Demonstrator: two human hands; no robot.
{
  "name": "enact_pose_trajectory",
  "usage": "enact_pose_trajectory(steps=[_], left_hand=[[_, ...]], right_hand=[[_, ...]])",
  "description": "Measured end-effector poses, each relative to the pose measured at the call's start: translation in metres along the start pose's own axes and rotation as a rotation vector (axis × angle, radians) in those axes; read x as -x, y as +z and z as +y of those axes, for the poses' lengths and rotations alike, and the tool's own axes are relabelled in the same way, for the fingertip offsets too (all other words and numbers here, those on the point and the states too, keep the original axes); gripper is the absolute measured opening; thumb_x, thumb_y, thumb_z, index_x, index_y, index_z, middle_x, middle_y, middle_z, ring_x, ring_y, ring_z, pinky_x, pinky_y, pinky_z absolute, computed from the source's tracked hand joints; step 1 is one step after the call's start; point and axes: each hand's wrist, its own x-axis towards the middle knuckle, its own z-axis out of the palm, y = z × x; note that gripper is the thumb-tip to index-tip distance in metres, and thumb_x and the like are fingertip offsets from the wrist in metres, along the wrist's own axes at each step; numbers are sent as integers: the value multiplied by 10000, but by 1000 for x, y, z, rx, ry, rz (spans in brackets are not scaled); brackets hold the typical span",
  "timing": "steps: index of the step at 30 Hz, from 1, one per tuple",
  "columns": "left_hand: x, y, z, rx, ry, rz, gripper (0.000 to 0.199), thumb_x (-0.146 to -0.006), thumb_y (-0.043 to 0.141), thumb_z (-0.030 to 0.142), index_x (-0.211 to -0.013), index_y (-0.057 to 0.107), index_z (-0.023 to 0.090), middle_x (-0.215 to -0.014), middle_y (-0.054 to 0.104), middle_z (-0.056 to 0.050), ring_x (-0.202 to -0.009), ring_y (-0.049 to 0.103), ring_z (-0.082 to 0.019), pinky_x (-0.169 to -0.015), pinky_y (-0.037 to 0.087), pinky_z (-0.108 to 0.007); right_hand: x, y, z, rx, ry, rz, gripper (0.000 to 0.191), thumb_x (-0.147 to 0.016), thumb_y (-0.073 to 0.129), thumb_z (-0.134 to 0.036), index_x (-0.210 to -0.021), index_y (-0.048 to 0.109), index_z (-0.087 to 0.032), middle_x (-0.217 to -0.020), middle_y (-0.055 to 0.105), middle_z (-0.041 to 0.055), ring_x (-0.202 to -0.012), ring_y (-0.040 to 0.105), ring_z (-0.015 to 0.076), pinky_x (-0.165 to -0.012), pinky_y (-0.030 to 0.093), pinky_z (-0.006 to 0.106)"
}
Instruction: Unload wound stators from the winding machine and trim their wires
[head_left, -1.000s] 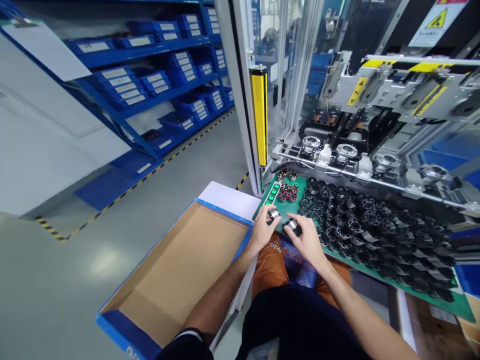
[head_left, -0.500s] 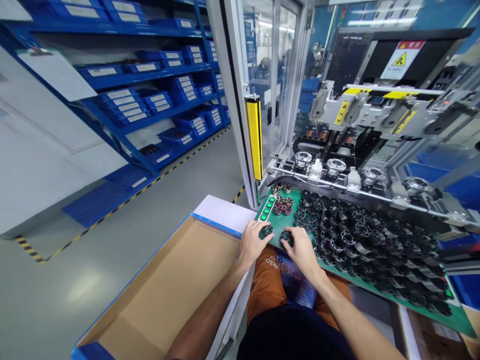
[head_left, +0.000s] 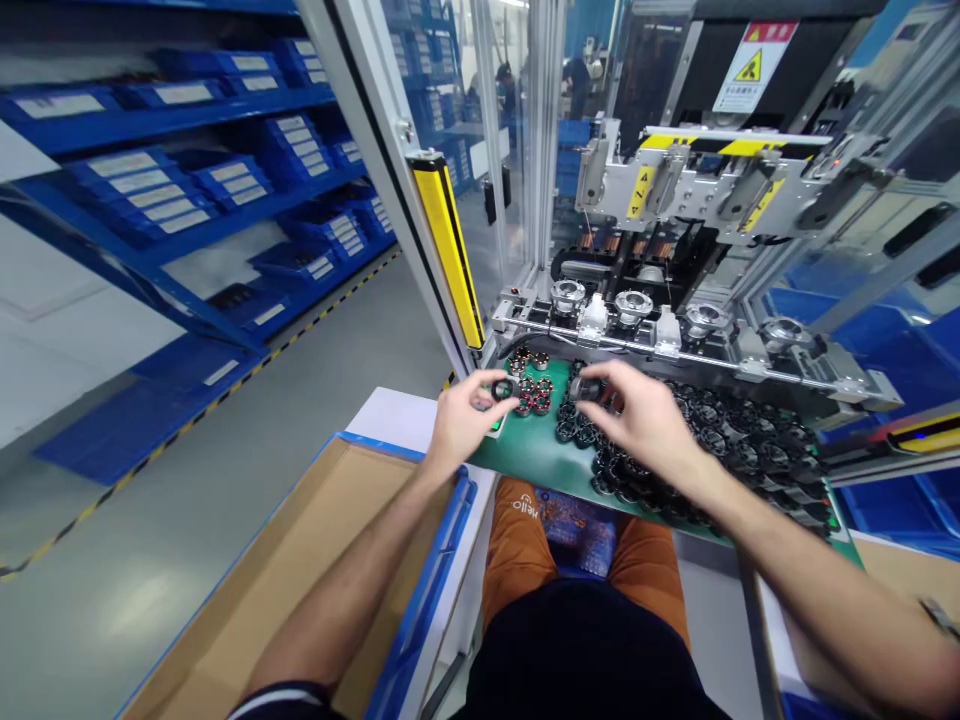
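Observation:
Between thumb and fingers, my left hand (head_left: 465,418) grips a small black ring part (head_left: 503,390), raised over the left end of the green mat (head_left: 521,447). My right hand (head_left: 645,415) pinches another black ring part (head_left: 585,388) just to the right of it. Behind and between the hands lie several copper-and-red wound rings (head_left: 534,402) on the mat. Many black ring parts (head_left: 750,458) are crowded across the mat under and to the right of my right hand.
A machine with a row of metal fixtures (head_left: 634,305) stands behind the mat. A yellow sensor bar (head_left: 448,250) is on its left post. An open cardboard-lined tray (head_left: 300,550) is at lower left; blue shelves (head_left: 172,180) stand beyond.
Both hands have moved from the mat's front edge up and back, each with a black ring part lifted. The view has shifted, with the machine now further left.

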Motion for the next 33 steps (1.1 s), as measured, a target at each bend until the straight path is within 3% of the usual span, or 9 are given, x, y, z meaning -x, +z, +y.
enact_pose_trajectory(steps=[3, 6, 10, 14, 18, 22, 27, 33], left_hand=[[-76, 3, 23, 95, 76, -64, 472, -888, 994, 370, -1329, 876, 249, -1214, 906, -80, -869, 846, -202, -880, 721, -375], [-152, 20, 46, 38, 157, -125, 464, -908, 967, 256, -1361, 863, 236, -1418, 870, -118, -889, 855, -210, -839, 694, -372], [-236, 58, 62, -174, 248, -163, 460, -865, 1009, 129, -1296, 879, 224, -1287, 895, -73, -929, 831, -226, -1010, 636, -443], [-291, 96, 50, -297, 207, -204, 494, -815, 1047, 81, -1263, 885, 214, -1226, 891, -55, -924, 770, -219, -1105, 600, -473], [-316, 113, 22, -348, 187, -274, 522, -783, 1065, 69, -1261, 878, 159, -1235, 885, -86, -911, 740, -216, -1101, 591, -469], [-329, 111, 7, -349, 200, -370, 521, -771, 1068, 119, -1255, 884, 170, -1190, 876, -65, -945, 773, -232, -1033, 560, -401], [-342, 101, 12, -414, 254, -523, 487, -800, 1071, 265, -1249, 885, 241, -1129, 859, -31, -973, 776, -249, -931, 535, -363], [-349, 103, 18, -502, 265, -587, 463, -832, 1041, 301, -1256, 868, 233, -1148, 851, -45, -1016, 796, -268, -987, 559, -386]], right_hand=[[-66, -62, 38, 200, -10, -3, 403, -988, 862, -338, -1376, 840, -231, -1184, 876, 97, -881, 789, 265, -969, 705, 516], [-124, -96, 81, 381, 119, -19, 466, -946, 839, -264, -1397, 851, -148, -1170, 879, 151, -916, 805, 294, -1040, 694, 555], [-173, -105, 130, 531, 248, -50, 548, -916, 802, -151, -1453, 826, -47, -1291, 862, 243, -1181, 821, 387, -1165, 645, 588], [-189, -90, 159, 620, 340, -149, 518, -937, 844, -179, -1443, 836, -72, -1329, 857, 239, -1275, 807, 412, -1174, 635, 567], [-194, -76, 180, 662, 322, -230, 490, -963, 874, -224, -1435, 850, -92, -1265, 865, 211, -1257, 801, 398, -1165, 625, 545], [-208, -77, 197, 693, 260, -323, 506, -934, 913, -254, -1420, 877, -116, -1208, 869, 177, -1235, 811, 403, -1168, 626, 548], [-228, -86, 201, 760, 208, -479, 547, -915, 965, -315, -1444, 902, -192, -1174, 887, 124, -1167, 848, 383, -1124, 665, 507], [-238, -87, 199, 790, 174, -549, 535, -912, 978, -320, -1429, 911, -198, -1162, 889, 121, -1170, 853, 377, -1092, 682, 501]])
